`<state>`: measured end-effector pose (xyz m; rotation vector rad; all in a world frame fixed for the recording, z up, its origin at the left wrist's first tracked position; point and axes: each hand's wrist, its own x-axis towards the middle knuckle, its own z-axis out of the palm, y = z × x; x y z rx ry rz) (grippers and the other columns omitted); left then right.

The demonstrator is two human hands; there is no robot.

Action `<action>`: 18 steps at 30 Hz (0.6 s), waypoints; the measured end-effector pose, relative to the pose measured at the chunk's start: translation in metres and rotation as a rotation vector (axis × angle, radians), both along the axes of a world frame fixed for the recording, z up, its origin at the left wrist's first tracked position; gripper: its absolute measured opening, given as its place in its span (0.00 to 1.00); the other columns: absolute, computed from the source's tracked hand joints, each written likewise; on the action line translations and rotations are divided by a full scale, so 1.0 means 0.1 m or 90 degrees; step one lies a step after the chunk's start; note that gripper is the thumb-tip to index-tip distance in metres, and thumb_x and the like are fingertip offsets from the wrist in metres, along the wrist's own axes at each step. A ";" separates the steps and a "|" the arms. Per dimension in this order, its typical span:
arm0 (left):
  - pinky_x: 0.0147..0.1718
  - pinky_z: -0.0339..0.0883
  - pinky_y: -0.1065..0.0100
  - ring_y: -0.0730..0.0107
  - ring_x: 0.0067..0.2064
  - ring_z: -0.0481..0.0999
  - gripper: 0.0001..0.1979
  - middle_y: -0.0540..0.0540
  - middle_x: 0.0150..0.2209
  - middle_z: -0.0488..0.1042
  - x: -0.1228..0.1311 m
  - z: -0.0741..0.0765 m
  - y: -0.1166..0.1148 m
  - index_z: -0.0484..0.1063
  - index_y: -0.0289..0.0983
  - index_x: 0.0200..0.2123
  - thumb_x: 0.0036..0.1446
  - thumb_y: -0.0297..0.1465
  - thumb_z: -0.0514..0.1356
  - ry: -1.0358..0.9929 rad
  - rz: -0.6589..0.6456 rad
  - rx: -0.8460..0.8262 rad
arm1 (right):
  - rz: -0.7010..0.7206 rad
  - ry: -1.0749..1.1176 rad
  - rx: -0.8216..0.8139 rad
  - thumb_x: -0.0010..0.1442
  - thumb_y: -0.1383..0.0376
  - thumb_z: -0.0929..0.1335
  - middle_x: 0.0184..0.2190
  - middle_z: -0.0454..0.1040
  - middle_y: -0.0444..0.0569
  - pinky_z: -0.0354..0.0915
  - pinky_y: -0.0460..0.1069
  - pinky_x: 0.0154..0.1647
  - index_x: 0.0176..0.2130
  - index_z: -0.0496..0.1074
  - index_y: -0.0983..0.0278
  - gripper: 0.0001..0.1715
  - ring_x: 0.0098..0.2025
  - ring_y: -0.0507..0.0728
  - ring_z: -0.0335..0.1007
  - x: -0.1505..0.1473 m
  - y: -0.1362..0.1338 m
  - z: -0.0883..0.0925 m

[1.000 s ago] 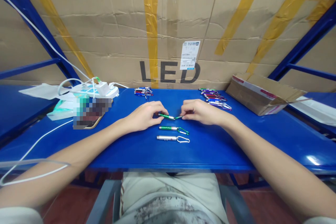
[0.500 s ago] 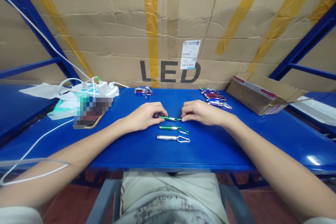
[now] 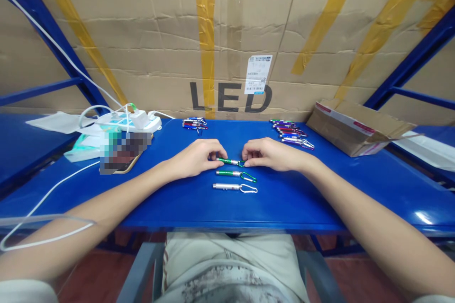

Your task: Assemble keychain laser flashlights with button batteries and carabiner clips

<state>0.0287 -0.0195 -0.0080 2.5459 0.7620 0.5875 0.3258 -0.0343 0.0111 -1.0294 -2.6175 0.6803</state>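
Note:
A green keychain flashlight [image 3: 230, 161] with a green carabiner clip lies across the space between my hands. My left hand [image 3: 199, 157] pinches its left end between thumb and fingertips. At the clip end, my right hand [image 3: 265, 154] has curled fingers, with the thumb and fingertips at the carabiner. Just nearer to me lies a second green flashlight [image 3: 227, 173], its clip pointing right. Below that, a silver flashlight [image 3: 226, 186] lies in the same direction. All three form a rough column on the blue table [image 3: 170, 203].
Several coloured flashlights [image 3: 289, 131] lie at the back right, beside an open cardboard box [image 3: 348, 128]. A smaller group [image 3: 194, 124] lies at the back left. Further left are a phone [image 3: 130, 158], a power strip [image 3: 149, 124] and white cables. A large carton [image 3: 159, 57] stands behind.
My right fingertips have loosened and parted slightly around the clip, and more of the green carabiner shows. My left hand keeps its pinch, almost unmoved. The other flashlights have stayed put.

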 end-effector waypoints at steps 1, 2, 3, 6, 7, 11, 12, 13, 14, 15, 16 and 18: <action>0.38 0.70 0.69 0.69 0.38 0.79 0.06 0.46 0.43 0.80 0.00 0.00 0.00 0.82 0.37 0.46 0.67 0.31 0.67 0.002 0.003 -0.009 | -0.006 -0.002 -0.006 0.70 0.54 0.72 0.39 0.81 0.50 0.63 0.50 0.38 0.42 0.78 0.63 0.15 0.37 0.57 0.73 0.00 -0.01 0.00; 0.37 0.70 0.69 0.69 0.38 0.79 0.06 0.46 0.43 0.80 0.00 0.00 0.00 0.82 0.37 0.46 0.67 0.31 0.68 0.004 0.004 -0.017 | -0.010 -0.003 -0.014 0.70 0.54 0.72 0.39 0.81 0.49 0.63 0.50 0.38 0.41 0.78 0.63 0.15 0.37 0.57 0.73 0.00 -0.01 0.01; 0.37 0.70 0.69 0.69 0.37 0.79 0.07 0.46 0.42 0.79 0.00 0.00 0.00 0.83 0.37 0.46 0.67 0.32 0.68 0.004 0.004 -0.023 | -0.013 -0.002 -0.022 0.70 0.53 0.72 0.38 0.81 0.49 0.63 0.50 0.37 0.41 0.78 0.63 0.15 0.36 0.57 0.72 0.00 -0.02 0.01; 0.38 0.70 0.69 0.68 0.39 0.79 0.08 0.45 0.42 0.80 0.00 0.00 0.00 0.83 0.37 0.46 0.67 0.35 0.68 0.002 -0.003 -0.031 | -0.021 0.003 -0.055 0.69 0.52 0.72 0.37 0.80 0.49 0.63 0.50 0.35 0.43 0.78 0.63 0.16 0.35 0.57 0.71 0.00 -0.03 0.02; 0.38 0.70 0.69 0.68 0.39 0.79 0.09 0.45 0.43 0.80 0.00 0.00 0.00 0.83 0.37 0.46 0.67 0.36 0.68 0.003 -0.005 -0.035 | -0.020 0.007 -0.067 0.69 0.51 0.72 0.36 0.79 0.48 0.63 0.49 0.35 0.44 0.78 0.63 0.17 0.34 0.56 0.71 0.00 -0.03 0.02; 0.38 0.71 0.69 0.68 0.38 0.79 0.09 0.45 0.43 0.81 0.00 0.01 -0.01 0.83 0.37 0.46 0.67 0.36 0.69 -0.001 -0.006 -0.056 | -0.002 0.020 -0.102 0.69 0.50 0.72 0.34 0.77 0.47 0.64 0.49 0.36 0.50 0.78 0.63 0.21 0.34 0.56 0.71 0.00 -0.03 0.04; 0.38 0.71 0.69 0.68 0.38 0.79 0.09 0.45 0.43 0.81 0.00 0.01 -0.01 0.83 0.37 0.46 0.67 0.36 0.69 -0.003 -0.006 -0.062 | 0.001 0.021 -0.108 0.69 0.50 0.72 0.34 0.76 0.46 0.64 0.49 0.36 0.50 0.78 0.63 0.21 0.35 0.56 0.71 0.00 -0.03 0.04; 0.39 0.71 0.68 0.68 0.38 0.80 0.10 0.45 0.43 0.81 0.00 0.01 -0.01 0.84 0.37 0.46 0.67 0.36 0.69 -0.006 -0.007 -0.068 | 0.001 0.020 -0.114 0.68 0.50 0.72 0.34 0.76 0.46 0.64 0.49 0.36 0.50 0.78 0.64 0.21 0.34 0.56 0.70 0.00 -0.03 0.04; 0.39 0.71 0.68 0.68 0.39 0.80 0.10 0.45 0.43 0.81 0.00 0.01 -0.01 0.84 0.37 0.46 0.67 0.36 0.69 -0.007 -0.009 -0.074 | 0.001 0.019 -0.121 0.68 0.50 0.72 0.34 0.76 0.46 0.64 0.49 0.36 0.50 0.78 0.64 0.21 0.34 0.56 0.70 0.00 -0.03 0.05; 0.39 0.71 0.68 0.68 0.39 0.80 0.10 0.45 0.43 0.81 0.00 0.01 -0.01 0.84 0.37 0.46 0.67 0.36 0.68 -0.009 -0.011 -0.080 | 0.001 0.018 -0.127 0.68 0.50 0.73 0.33 0.76 0.46 0.64 0.49 0.36 0.49 0.78 0.64 0.21 0.34 0.55 0.70 0.01 -0.03 0.05; 0.39 0.71 0.68 0.68 0.39 0.80 0.10 0.45 0.43 0.81 0.00 0.01 -0.01 0.84 0.37 0.46 0.68 0.36 0.68 -0.012 -0.014 -0.085 | 0.001 0.016 -0.133 0.68 0.50 0.73 0.33 0.76 0.45 0.64 0.49 0.36 0.49 0.78 0.64 0.21 0.34 0.55 0.70 0.01 -0.03 0.05; 0.39 0.71 0.68 0.68 0.39 0.80 0.10 0.44 0.44 0.82 0.00 0.01 0.00 0.84 0.37 0.47 0.68 0.36 0.67 -0.015 -0.020 -0.089 | 0.003 0.007 -0.142 0.67 0.51 0.73 0.32 0.76 0.45 0.64 0.49 0.35 0.48 0.77 0.64 0.20 0.34 0.55 0.70 0.01 -0.04 0.06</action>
